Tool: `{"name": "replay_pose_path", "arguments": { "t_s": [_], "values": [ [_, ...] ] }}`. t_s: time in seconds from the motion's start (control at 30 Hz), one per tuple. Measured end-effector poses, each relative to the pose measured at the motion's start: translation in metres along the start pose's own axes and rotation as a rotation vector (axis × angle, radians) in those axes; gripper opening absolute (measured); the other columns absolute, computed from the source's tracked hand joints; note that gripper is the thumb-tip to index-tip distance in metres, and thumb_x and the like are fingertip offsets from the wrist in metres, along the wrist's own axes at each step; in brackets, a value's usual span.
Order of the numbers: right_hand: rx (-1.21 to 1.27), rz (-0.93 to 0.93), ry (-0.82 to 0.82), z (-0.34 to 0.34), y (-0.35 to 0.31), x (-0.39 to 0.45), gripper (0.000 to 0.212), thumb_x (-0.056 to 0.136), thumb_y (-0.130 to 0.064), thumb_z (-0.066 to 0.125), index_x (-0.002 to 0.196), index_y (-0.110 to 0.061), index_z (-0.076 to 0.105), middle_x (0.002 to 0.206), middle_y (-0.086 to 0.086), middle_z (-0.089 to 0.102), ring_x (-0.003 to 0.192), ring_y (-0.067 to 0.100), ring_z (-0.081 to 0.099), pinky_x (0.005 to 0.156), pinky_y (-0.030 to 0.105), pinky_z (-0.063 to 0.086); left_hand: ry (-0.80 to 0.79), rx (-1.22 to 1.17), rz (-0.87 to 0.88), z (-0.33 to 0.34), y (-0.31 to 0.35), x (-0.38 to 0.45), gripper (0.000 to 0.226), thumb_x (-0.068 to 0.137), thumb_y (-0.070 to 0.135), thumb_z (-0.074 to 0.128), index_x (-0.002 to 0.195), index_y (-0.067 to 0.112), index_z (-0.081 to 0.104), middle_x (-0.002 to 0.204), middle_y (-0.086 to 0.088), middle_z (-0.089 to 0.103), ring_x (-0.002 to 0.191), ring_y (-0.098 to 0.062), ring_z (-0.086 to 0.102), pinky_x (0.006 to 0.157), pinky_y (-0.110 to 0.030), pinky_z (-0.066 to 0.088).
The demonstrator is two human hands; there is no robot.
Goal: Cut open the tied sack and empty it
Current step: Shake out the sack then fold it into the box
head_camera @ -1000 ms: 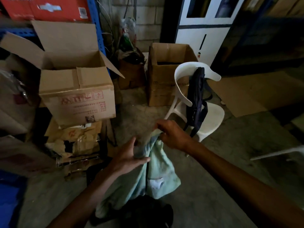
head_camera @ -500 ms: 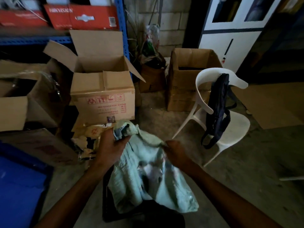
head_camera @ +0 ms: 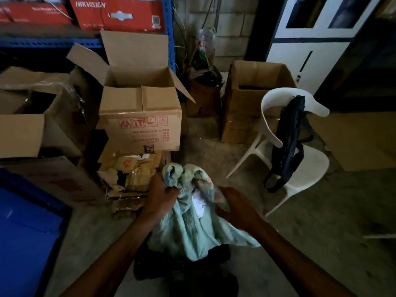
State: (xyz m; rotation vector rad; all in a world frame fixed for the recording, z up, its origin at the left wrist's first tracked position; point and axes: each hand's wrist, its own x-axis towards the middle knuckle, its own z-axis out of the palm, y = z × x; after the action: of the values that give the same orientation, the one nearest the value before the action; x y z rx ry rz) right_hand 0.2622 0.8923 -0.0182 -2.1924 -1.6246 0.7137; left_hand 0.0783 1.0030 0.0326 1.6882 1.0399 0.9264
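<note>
A pale green cloth sack (head_camera: 192, 230) hangs in front of me, crumpled, with a white label patch near its middle. My left hand (head_camera: 160, 194) grips its bunched upper end. My right hand (head_camera: 233, 206) holds the cloth's right edge at about the same height; it is blurred. Below the sack lies a dark heap (head_camera: 188, 266) on the concrete floor; what it is I cannot tell. No cutting tool shows.
An open cardboard box (head_camera: 141, 116) stands ahead on the left over crushed cardboard (head_camera: 130, 174). Another open box (head_camera: 252, 97) sits behind a white plastic chair (head_camera: 300, 166) with a dark bag (head_camera: 289, 142) hung on it. A blue crate (head_camera: 23, 236) is at the left.
My left hand has gathered the sack's top into a tighter bunch. My right hand moved along the cloth's right edge. The view shifted slightly, and the sack hangs more crumpled than a second ago.
</note>
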Motion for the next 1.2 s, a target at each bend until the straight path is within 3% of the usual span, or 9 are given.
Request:
{"name": "replay_pose_path", "arguments": {
  "t_s": [0.1, 0.27, 0.43, 0.53, 0.63, 0.73, 0.83, 0.97, 1.2],
  "values": [
    [-0.032, 0.138, 0.107, 0.009, 0.019, -0.008, 0.04, 0.088, -0.02, 0.056, 0.127, -0.013, 0.051, 0.124, 0.017, 0.06, 0.115, 0.032, 0.056, 0.094, 0.037, 0.042, 0.058, -0.056, 0.068, -0.013, 0.008, 0.009, 0.013, 0.079, -0.003, 0.066, 0.088, 0.007, 0.067, 0.091, -0.009, 0.069, 0.086, -0.019, 0.067, 0.075, -0.023, 0.053],
    [0.042, -0.019, 0.413, -0.026, -0.013, 0.014, 0.038, 0.076, -0.001, 0.056, 0.113, -0.007, 0.061, 0.105, 0.023, 0.069, 0.094, 0.043, 0.063, 0.079, 0.046, 0.051, 0.054, 0.097, 0.097, -0.045, 0.001, 0.019, 0.033, 0.076, -0.004, 0.067, 0.082, 0.028, 0.062, 0.088, -0.003, 0.068, 0.082, -0.008, 0.064, 0.072, -0.018, 0.049],
    [-0.048, -0.224, 0.464, -0.044, -0.044, 0.025, 0.038, 0.079, 0.001, 0.056, 0.117, -0.003, 0.058, 0.106, 0.027, 0.067, 0.093, 0.043, 0.064, 0.079, 0.045, 0.05, 0.176, 0.217, 0.129, -0.091, -0.004, 0.03, 0.015, 0.076, -0.002, 0.055, 0.087, 0.007, 0.051, 0.072, 0.001, 0.051, 0.063, -0.001, 0.057, 0.058, -0.001, 0.04],
    [-0.125, -0.389, 0.559, -0.071, -0.072, 0.033, 0.038, 0.07, 0.002, 0.056, 0.108, -0.001, 0.058, 0.085, 0.03, 0.069, 0.078, 0.037, 0.063, 0.065, 0.036, 0.048, 0.267, 0.336, 0.12, -0.119, -0.012, 0.036, 0.016, 0.076, 0.002, 0.063, 0.092, 0.001, 0.059, 0.079, -0.005, 0.06, 0.078, -0.023, 0.06, 0.066, -0.006, 0.037],
    [-0.263, -0.461, 0.598, -0.087, -0.079, 0.038, 0.034, 0.061, -0.005, 0.06, 0.095, 0.0, 0.06, 0.06, 0.026, 0.065, 0.049, 0.037, 0.06, 0.04, 0.029, 0.041, 0.311, 0.208, 0.195, -0.124, -0.001, 0.028, 0.044, 0.072, 0.021, 0.055, 0.104, -0.009, 0.057, 0.086, 0.012, 0.07, 0.091, -0.012, 0.066, 0.083, -0.026, 0.041],
    [-0.31, -0.444, 0.4, -0.085, -0.073, 0.044, 0.037, 0.074, -0.026, 0.072, 0.102, -0.004, 0.063, 0.078, 0.024, 0.071, 0.06, 0.037, 0.067, 0.05, 0.035, 0.05, 0.364, 0.304, 0.216, -0.128, 0.002, 0.027, 0.033, 0.071, 0.015, 0.05, 0.091, -0.008, 0.062, 0.085, -0.021, 0.063, 0.087, -0.036, 0.06, 0.079, -0.039, 0.04],
    [-0.458, -0.34, 0.213, -0.076, -0.056, 0.048, 0.046, 0.081, -0.039, 0.065, 0.118, -0.013, 0.057, 0.109, 0.018, 0.067, 0.094, 0.033, 0.064, 0.073, 0.035, 0.047, 0.315, 0.227, 0.212, -0.131, 0.003, 0.021, 0.027, 0.071, 0.014, 0.049, 0.088, -0.002, 0.062, 0.084, -0.011, 0.056, 0.083, -0.028, 0.055, 0.075, -0.018, 0.043],
    [-0.417, -0.265, 0.331, -0.098, -0.049, 0.043, 0.031, 0.086, -0.024, 0.057, 0.115, -0.013, 0.059, 0.108, 0.02, 0.064, 0.095, 0.038, 0.061, 0.075, 0.043, 0.05, 0.415, 0.146, 0.079, -0.137, 0.004, 0.025, 0.021, 0.073, 0.003, 0.05, 0.09, -0.006, 0.058, 0.092, -0.034, 0.062, 0.09, -0.043, 0.06, 0.078, -0.041, 0.047],
    [-0.305, -0.286, 0.514, -0.111, -0.078, 0.032, 0.025, 0.088, -0.011, 0.053, 0.112, -0.003, 0.056, 0.089, 0.028, 0.067, 0.076, 0.045, 0.063, 0.065, 0.046, 0.048, 0.567, 0.178, 0.154, -0.152, 0.02, 0.045, 0.022, 0.076, -0.013, 0.061, 0.097, -0.006, 0.059, 0.102, -0.032, 0.063, 0.095, -0.028, 0.058, 0.075, -0.028, 0.043]
  ]
}}
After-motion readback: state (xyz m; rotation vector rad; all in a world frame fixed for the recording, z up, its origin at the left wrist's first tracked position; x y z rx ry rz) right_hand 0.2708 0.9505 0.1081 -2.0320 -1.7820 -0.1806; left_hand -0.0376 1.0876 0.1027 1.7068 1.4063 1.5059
